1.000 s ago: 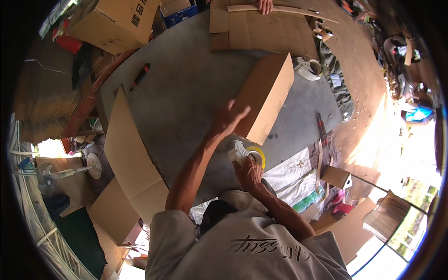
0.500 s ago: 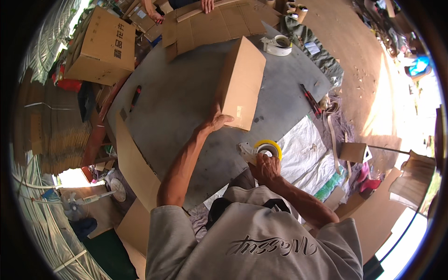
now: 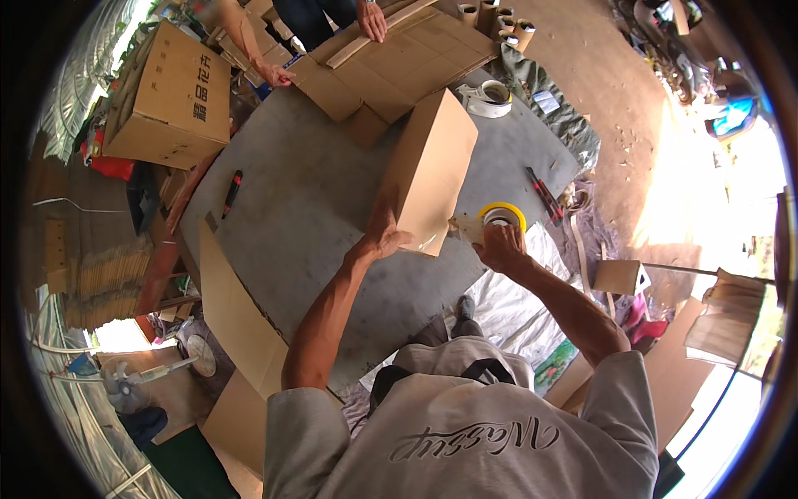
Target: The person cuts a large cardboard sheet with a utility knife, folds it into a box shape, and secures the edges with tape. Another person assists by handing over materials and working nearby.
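Observation:
My left hand [image 3: 385, 235] grips the near left edge of a tall brown cardboard box [image 3: 434, 179], which stands on the grey tabletop [image 3: 291, 191]. A short strip of tape shows low on the box's near corner. Closed around a white tape dispenser with a yellow-edged roll [image 3: 504, 214] is my right hand [image 3: 502, 248]. The dispenser's head is at the box's lower right edge; whether it touches the cardboard I cannot tell.
A red-and-black cutter [image 3: 544, 196] lies at the right, another cutter [image 3: 233, 194] at the left. A second tape dispenser [image 3: 489, 99] sits behind the box. Across the table, a co-worker's hands [image 3: 371, 20] are on flattened cardboard [image 3: 407, 66]. A large carton [image 3: 170, 100] stands far left.
My right hand has carried the tape dispenser forward and right, up to the box's lower right edge. My left hand keeps its hold on the box. The co-worker's cardboard has shifted slightly.

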Available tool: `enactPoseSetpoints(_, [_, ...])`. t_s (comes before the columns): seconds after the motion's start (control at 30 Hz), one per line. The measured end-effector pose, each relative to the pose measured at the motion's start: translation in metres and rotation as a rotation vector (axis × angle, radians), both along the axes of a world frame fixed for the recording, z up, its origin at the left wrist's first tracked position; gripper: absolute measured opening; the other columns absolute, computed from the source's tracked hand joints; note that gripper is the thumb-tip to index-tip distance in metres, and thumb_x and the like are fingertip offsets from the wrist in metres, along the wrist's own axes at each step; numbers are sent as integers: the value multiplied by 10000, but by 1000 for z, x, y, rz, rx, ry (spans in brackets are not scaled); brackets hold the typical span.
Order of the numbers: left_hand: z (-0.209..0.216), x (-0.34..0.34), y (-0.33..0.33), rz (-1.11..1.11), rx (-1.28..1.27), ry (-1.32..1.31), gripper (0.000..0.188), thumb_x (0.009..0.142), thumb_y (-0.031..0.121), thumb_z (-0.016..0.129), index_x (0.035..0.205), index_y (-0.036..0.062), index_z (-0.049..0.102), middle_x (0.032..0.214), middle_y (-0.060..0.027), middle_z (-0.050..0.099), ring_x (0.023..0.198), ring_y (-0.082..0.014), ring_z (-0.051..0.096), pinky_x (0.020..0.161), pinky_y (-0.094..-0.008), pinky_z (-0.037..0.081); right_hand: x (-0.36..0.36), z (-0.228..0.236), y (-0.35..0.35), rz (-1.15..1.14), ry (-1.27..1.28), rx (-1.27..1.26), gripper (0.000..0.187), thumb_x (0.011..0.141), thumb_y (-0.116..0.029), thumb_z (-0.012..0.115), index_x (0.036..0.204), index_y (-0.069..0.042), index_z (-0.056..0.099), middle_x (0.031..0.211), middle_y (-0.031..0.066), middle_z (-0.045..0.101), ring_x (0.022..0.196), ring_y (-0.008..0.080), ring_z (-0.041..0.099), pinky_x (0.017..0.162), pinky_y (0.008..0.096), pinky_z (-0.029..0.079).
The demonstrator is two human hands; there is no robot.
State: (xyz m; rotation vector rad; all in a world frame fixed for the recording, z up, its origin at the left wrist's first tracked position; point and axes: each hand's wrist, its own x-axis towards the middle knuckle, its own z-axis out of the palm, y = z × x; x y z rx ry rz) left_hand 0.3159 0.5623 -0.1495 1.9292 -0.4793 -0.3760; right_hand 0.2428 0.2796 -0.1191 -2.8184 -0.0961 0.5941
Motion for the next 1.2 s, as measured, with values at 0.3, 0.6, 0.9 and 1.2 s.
enactPoseSetpoints(0.3, [3, -5, -4, 46, 298, 77, 1177, 621, 105, 824, 1535, -20, 93, 1513, -317, 249, 1420, -453, 247, 1181, -432, 255, 14, -4, 33, -92, -31, -81, 374, 793, -345, 720, 903, 12, 726, 897, 212, 709, 886, 362, 694, 837, 464, 524])
enactPoseSetpoints(0.6, [-25, -7, -5, 81, 342, 70, 1137, 659, 145, 781, 1552, 27, 88, 1536, -339, 202, 1432, -495, 205, 1169, -521, 239, 0, -10, 63, -230, -38, -186, 369, 805, -375, 708, 891, -17, 736, 903, 192, 718, 898, 347, 700, 813, 455, 531])
enactPoseSetpoints(0.9, [-29, -4, -11, 74, 405, 114, 1157, 674, 211, 778, 1563, 50, 57, 1548, -332, 189, 1446, -485, 183, 1161, -569, 233, 4, -10, 64, -173, 56, -291, 383, 831, -413, 660, 932, -54, 748, 940, 152, 734, 906, 303, 713, 780, 422, 544])
enactPoseSetpoints(1.2, [-22, -8, -9, 167, 343, -8, 1017, 547, 55, 780, 1445, -30, 308, 1378, -296, 437, 1304, -438, 424, 1089, -417, 386, 5, -15, 64, -82, 57, -306, 276, 791, -306, 645, 914, -84, 753, 966, 134, 737, 921, 298, 712, 700, 434, 545])
